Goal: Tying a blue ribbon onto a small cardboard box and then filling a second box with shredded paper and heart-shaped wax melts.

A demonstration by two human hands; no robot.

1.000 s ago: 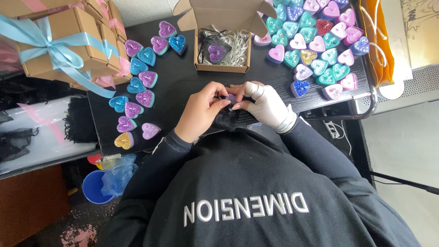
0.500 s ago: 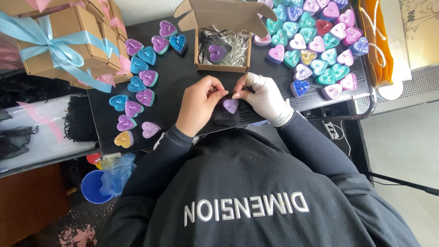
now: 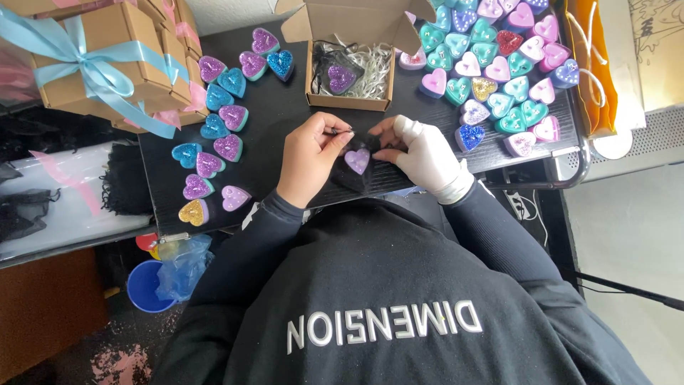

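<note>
Head view: black table carries an open cardboard box. Just below it, the bare left hand and gloved right hand both pinch a dark mesh pouch holding a lilac heart candle.

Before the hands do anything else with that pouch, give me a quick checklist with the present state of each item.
1. Left hand pinches the top edge of the black mesh pouch: ok.
2. Right hand, in a white glove, has its fingers at the other side of the pouch: ok.
3. Lilac heart candle shows through the mesh, inside the pouch: ok.
4. Pouch mouth drawn shut: cannot tell, the fingers cover it.
5. Open cardboard box just beyond the hands, flaps up, one purple heart in a pouch on shredded paper: ok.
6. Pouch resting on the black table or lifted: cannot tell.
</note>
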